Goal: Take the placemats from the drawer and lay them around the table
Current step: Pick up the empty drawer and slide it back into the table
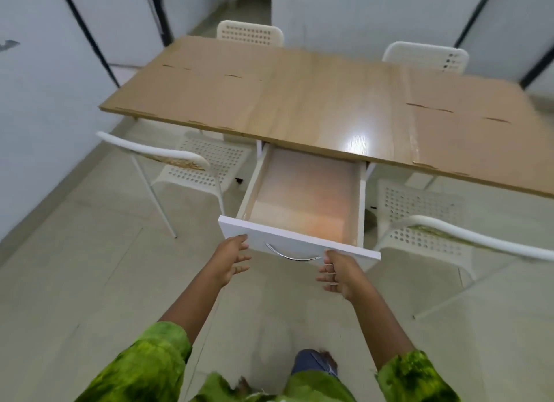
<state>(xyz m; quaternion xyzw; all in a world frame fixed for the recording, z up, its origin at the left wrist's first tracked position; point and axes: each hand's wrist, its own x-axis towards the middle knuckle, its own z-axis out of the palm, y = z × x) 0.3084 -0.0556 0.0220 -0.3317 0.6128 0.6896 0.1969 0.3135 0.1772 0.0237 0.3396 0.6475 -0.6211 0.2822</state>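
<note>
Drawer [302, 191] stands pulled out, long axis square to the table [299, 101] edge.

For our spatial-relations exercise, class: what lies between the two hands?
Head view: the curved metal handle on the drawer front, between the left hand and right hand.

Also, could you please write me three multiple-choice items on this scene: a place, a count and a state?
1. Where is the drawer? A under the table's near edge; B on the tabletop; C on the floor.
2. How many white chairs show? A two; B three; C four.
3. The drawer is: A shut; B pulled open; C upside down.
Answers: 1 A, it juts from beneath the tabletop; 2 C, two near, two far; 3 B, its inside shows.
</note>
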